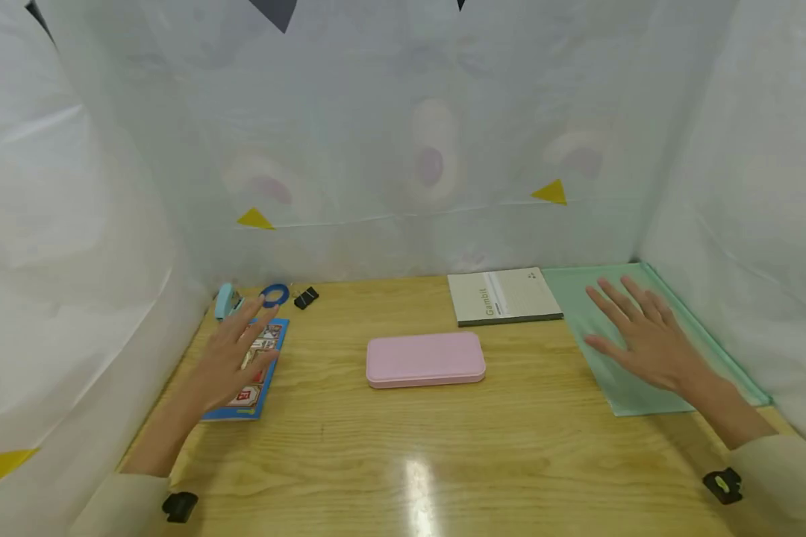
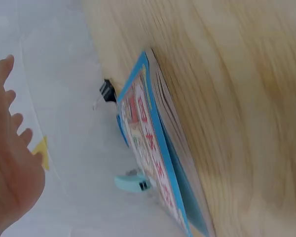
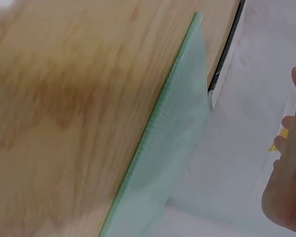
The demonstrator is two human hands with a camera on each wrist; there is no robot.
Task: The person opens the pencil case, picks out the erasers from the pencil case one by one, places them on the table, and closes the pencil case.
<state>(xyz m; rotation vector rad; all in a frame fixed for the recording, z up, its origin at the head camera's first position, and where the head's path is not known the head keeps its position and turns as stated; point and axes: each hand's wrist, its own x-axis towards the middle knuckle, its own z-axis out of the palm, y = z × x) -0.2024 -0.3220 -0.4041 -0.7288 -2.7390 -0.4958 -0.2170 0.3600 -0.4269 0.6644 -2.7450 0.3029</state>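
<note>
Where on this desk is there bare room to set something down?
Bare wood spans the near table, in front of the pink case. Strips flank it. The far-left corner is crowded: stapler, tape ring, binder clip, booklet.

Table (image 1: 443, 462) front w/ open wood, free passage. Pink case (image 1: 425, 359) blocks centre. Blue book (image 1: 251, 373), stapler (image 1: 227, 300), tape ring (image 1: 275, 294), clip (image 1: 305, 297) crowd left rear; notebook (image 1: 504, 296), green folder (image 1: 618, 358) right.
</note>
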